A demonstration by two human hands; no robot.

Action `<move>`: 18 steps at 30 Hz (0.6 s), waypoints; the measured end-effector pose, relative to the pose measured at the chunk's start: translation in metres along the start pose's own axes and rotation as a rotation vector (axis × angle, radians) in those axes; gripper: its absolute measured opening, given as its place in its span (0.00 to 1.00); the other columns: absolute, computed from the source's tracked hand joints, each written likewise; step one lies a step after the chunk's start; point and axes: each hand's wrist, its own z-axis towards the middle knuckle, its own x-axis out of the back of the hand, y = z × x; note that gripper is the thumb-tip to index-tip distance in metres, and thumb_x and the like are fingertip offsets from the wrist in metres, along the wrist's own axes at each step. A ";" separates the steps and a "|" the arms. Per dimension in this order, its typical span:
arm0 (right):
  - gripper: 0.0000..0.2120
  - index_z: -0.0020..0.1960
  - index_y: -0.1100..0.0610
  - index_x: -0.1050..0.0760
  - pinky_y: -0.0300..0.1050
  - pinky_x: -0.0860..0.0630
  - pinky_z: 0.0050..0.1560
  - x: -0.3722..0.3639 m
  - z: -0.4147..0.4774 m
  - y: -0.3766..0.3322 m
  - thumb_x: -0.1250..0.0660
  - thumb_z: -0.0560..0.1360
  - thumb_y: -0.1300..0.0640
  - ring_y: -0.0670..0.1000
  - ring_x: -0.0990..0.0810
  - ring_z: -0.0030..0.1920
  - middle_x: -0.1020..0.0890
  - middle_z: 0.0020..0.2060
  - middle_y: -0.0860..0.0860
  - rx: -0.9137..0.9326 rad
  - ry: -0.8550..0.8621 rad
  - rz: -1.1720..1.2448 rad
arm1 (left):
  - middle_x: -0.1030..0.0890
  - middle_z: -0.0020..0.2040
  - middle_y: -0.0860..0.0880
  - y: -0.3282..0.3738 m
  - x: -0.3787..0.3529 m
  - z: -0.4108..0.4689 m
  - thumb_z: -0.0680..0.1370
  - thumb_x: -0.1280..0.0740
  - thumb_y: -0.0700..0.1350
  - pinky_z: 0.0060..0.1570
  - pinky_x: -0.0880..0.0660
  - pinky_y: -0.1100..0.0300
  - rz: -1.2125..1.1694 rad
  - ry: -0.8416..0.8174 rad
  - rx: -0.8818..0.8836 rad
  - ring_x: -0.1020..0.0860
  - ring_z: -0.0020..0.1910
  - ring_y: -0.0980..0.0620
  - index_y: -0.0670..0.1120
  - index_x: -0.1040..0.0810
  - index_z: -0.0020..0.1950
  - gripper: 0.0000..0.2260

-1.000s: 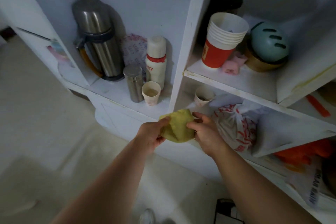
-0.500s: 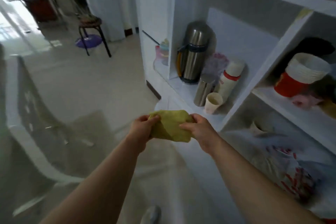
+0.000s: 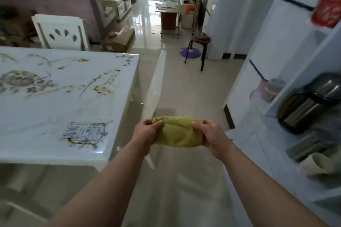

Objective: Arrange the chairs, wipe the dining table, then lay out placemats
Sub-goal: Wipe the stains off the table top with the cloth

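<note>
A bunched yellow-green cloth hangs in the air in front of me, over the floor just right of the dining table. My left hand grips its left end and my right hand grips its right end. The white dining table with a flower print fills the left side; its top carries a printed sticker near the front edge. A white chair stands at the table's far side. Another white chair's back shows edge-on at the table's right end.
A white shelf unit runs along the right, holding a steel thermos, a small steel flask and a paper cup. A dark stool, a cardboard box and a sofa lie further back.
My view has swung left from the shelf unit toward the dining table. Both hands kept hold of the cloth and spread a little further apart along it.
</note>
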 end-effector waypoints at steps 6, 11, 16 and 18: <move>0.08 0.44 0.57 0.30 0.41 0.31 0.30 -0.110 0.027 0.006 0.33 0.73 0.67 0.50 0.27 0.35 0.26 0.36 0.52 0.007 -0.112 -0.206 | 0.20 0.51 0.45 0.005 0.113 0.017 0.74 0.28 0.43 0.50 0.23 0.52 -0.073 0.178 0.043 0.22 0.50 0.47 0.45 0.24 0.57 0.13; 0.11 0.43 0.56 0.30 0.41 0.30 0.30 -0.194 0.047 0.027 0.37 0.73 0.72 0.49 0.26 0.35 0.25 0.37 0.53 -0.001 -0.161 -0.319 | 0.21 0.53 0.45 0.005 0.197 0.032 0.72 0.27 0.44 0.46 0.24 0.54 -0.082 0.250 0.085 0.22 0.52 0.47 0.46 0.24 0.59 0.16; 0.14 0.42 0.54 0.30 0.42 0.31 0.31 -0.268 0.069 0.052 0.38 0.73 0.73 0.49 0.27 0.35 0.25 0.39 0.51 -0.034 -0.172 -0.412 | 0.22 0.55 0.44 0.003 0.269 0.057 0.75 0.29 0.42 0.42 0.25 0.57 -0.063 0.285 0.141 0.23 0.49 0.48 0.46 0.24 0.57 0.12; 0.14 0.42 0.53 0.30 0.43 0.30 0.33 -0.277 0.074 0.057 0.38 0.72 0.72 0.50 0.27 0.37 0.25 0.40 0.52 -0.041 -0.162 -0.438 | 0.21 0.55 0.44 0.002 0.279 0.062 0.75 0.30 0.41 0.37 0.27 0.59 -0.041 0.288 0.151 0.23 0.49 0.47 0.47 0.23 0.56 0.11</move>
